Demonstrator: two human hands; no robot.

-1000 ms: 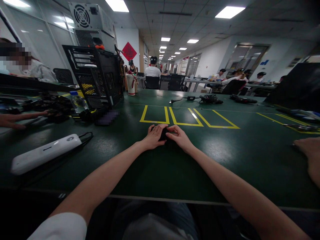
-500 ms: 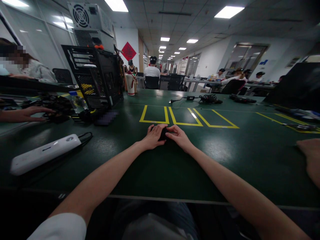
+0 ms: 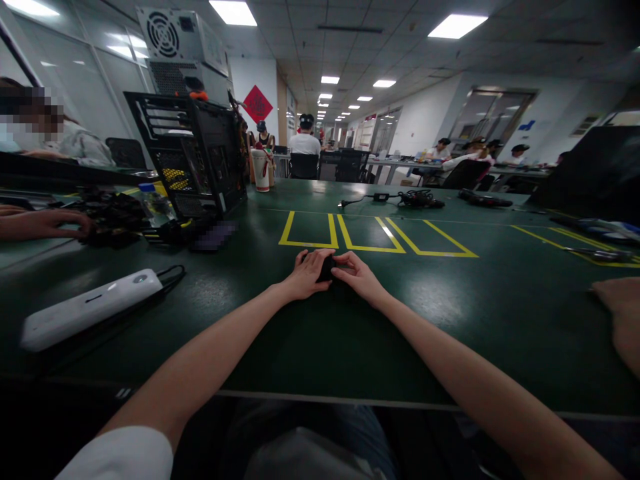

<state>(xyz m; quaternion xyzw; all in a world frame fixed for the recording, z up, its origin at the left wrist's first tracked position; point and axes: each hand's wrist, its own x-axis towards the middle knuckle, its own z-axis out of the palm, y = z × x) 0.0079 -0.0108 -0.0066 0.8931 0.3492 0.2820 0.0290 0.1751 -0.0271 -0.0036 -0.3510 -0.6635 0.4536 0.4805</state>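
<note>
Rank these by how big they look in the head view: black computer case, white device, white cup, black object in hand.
1. Black computer case
2. White device
3. White cup
Unranked: the black object, partly hidden by the left hand.

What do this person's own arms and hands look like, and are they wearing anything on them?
The left hand and right hand are ordinary human hands, with no gloves visible. The forearms are bare, with no watch, bracelet, cable or marking to be seen. A short, plain white sleeve covers the left upper arm; the right sleeve is out of view.
</note>
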